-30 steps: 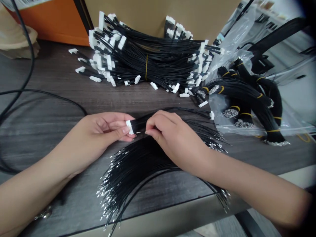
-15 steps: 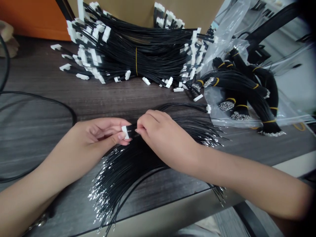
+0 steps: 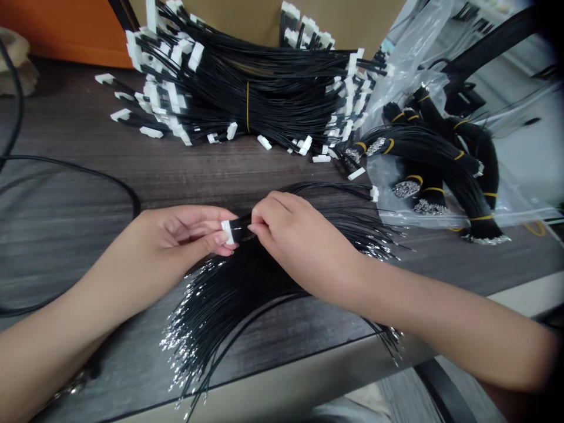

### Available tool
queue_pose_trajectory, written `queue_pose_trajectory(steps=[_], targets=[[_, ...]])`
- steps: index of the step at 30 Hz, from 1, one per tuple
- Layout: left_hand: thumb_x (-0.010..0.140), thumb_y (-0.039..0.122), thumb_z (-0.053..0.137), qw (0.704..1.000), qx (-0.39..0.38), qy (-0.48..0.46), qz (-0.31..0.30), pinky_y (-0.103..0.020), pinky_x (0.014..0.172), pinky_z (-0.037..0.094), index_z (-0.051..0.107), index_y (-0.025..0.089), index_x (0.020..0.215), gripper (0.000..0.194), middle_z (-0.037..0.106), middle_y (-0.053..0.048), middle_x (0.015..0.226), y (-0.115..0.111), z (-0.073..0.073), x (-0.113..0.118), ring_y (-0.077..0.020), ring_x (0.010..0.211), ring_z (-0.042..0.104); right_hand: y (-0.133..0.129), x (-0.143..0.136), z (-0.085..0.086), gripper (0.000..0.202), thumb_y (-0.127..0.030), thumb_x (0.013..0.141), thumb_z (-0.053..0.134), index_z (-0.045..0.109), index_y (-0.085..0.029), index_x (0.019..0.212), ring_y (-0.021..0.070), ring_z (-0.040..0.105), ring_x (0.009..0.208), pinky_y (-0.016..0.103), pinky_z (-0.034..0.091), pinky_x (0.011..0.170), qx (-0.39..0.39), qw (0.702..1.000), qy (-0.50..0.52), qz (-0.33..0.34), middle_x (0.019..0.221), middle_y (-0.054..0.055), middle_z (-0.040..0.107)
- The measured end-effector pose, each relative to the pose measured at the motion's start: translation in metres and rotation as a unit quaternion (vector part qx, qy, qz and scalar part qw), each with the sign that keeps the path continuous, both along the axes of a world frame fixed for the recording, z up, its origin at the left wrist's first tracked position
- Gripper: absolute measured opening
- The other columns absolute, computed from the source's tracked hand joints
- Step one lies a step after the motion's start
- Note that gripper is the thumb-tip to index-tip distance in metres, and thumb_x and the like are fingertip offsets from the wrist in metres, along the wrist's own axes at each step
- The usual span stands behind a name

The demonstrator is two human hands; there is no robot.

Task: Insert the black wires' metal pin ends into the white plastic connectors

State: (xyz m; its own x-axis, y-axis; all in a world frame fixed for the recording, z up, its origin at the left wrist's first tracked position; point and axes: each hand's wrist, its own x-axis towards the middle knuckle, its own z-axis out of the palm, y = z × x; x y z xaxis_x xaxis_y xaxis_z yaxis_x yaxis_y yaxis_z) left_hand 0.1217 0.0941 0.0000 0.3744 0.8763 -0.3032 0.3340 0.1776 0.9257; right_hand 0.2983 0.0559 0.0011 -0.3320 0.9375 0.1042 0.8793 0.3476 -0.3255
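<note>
White connector point(image 3: 228, 233) in closed left grip point(image 3: 174, 241), wire point(image 3: 243, 228) in right grip point(image 3: 299, 241), loose wires point(image 3: 220, 299) beneath.

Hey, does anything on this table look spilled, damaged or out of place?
Nothing looks clearly spilled or damaged. The loose black wires are slightly untidy, though: a few stray past the front table edge.

A bare strip of tabletop point(image 3: 198, 176) runs between the left hand point(image 3: 176, 241) and the banded cable pile point(image 3: 282, 97), with room for a sideways pass. A tan panel point(image 3: 361, 23) closes the way behind that pile. Loose wires point(image 3: 238, 288) crowd beneath the right hand point(image 3: 304, 244), bundled wires point(image 3: 467, 176) block the far right, and a black cord point(image 3: 19, 106) obstructs the left.
</note>
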Motion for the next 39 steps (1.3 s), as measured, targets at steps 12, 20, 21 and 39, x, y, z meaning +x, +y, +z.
queue_pose_trajectory(steps=[12, 20, 21, 39], targets=[[0.068, 0.016, 0.071, 1.000, 0.004, -0.005, -0.010, -0.016, 0.066, 0.055, 0.073, 0.022, 0.085, 0.018, 0.075, 0.005, 0.070, 0.001, -0.003, -0.002, -0.0091, 0.063, 0.069, -0.002, -0.009, -0.007, 0.015, -0.009, 0.088, 0.043, 0.057, -0.011, 0.084, 0.0183, 0.050, 0.081, 0.032, 0.040, 0.078, 0.018, 1.000, 0.012, 0.014, 0.084, 0.008, 0.057], [0.073, 0.021, 0.070, 0.999, 0.028, -0.033, -0.020, -0.020, 0.070, 0.056, 0.071, 0.024, 0.093, 0.020, 0.076, 0.003, 0.077, -0.005, 0.004, -0.005, -0.0123, 0.070, 0.070, 0.003, 0.022, 0.012, 0.056, -0.038, 0.080, 0.062, 0.041, -0.015, 0.125, 0.0282, 0.022, 0.134, 0.047, 0.027, 0.104, -0.019, 0.993, 0.034, 0.112, 0.145, 0.018, 0.025], [0.073, 0.023, 0.070, 0.999, 0.035, -0.029, -0.022, -0.021, 0.070, 0.056, 0.071, 0.024, 0.094, 0.021, 0.076, 0.002, 0.077, -0.006, 0.006, -0.007, -0.0129, 0.070, 0.070, 0.005, 0.027, 0.013, 0.071, -0.040, 0.076, 0.066, 0.032, -0.015, 0.133, 0.0285, 0.014, 0.138, 0.050, 0.022, 0.107, -0.027, 0.992, 0.026, 0.117, 0.150, 0.018, 0.016], [0.086, 0.038, 0.050, 0.785, 0.454, 0.208, -0.367, -0.043, 0.104, 0.039, 0.025, 0.022, 0.145, 0.066, 0.040, -0.009, 0.145, -0.017, -0.026, -0.011, -0.0261, 0.131, 0.039, -0.018, 0.134, 0.152, 0.035, -0.028, 0.096, 0.021, 0.048, -0.018, 0.077, 0.0055, 0.053, 0.056, 0.033, 0.045, 0.073, 0.020, 0.913, 0.406, -0.005, 0.053, -0.010, 0.042]])
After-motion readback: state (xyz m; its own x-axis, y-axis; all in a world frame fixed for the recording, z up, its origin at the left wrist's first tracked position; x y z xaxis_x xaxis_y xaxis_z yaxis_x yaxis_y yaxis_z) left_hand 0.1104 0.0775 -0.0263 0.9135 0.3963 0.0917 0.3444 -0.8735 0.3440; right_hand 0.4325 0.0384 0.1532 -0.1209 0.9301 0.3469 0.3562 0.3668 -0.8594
